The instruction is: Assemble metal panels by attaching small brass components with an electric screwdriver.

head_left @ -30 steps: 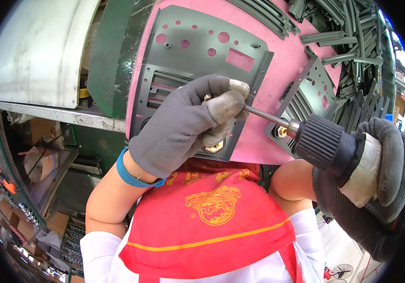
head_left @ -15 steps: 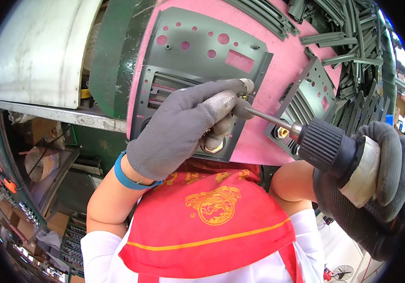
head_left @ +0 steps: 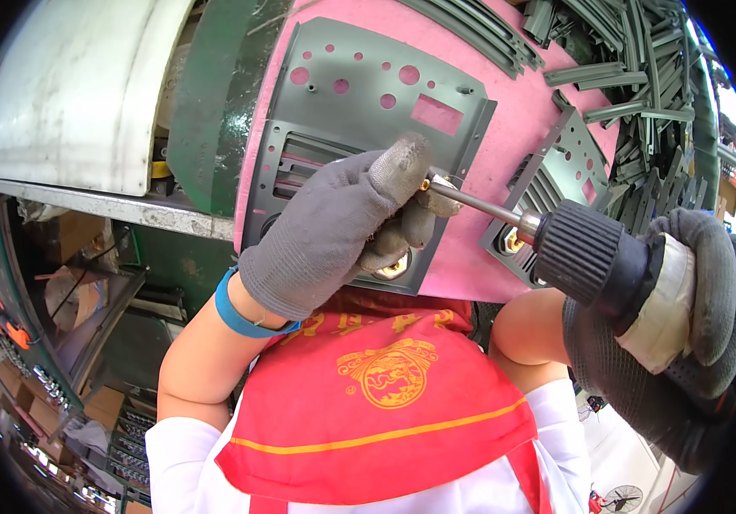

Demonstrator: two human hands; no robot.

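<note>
Pinching a half-hidden screw [head_left: 425, 184], apparently

On the mat [head_left: 522, 111], the first panel [head_left: 359, 128] lies left of the second panel [head_left: 575, 163], with a strip stack [head_left: 479, 34] on the far side and a strip pile [head_left: 664, 86] at far right, while the left hand [head_left: 325, 218] is above the first panel's near part, left of the driver [head_left: 586, 257] in the right hand [head_left: 694, 377].

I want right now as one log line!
left hand: holding small brass-colored piece at bit tip | right hand: gripping power driver | below: gray punched panel on pink mat | beside: second gray panel
</note>
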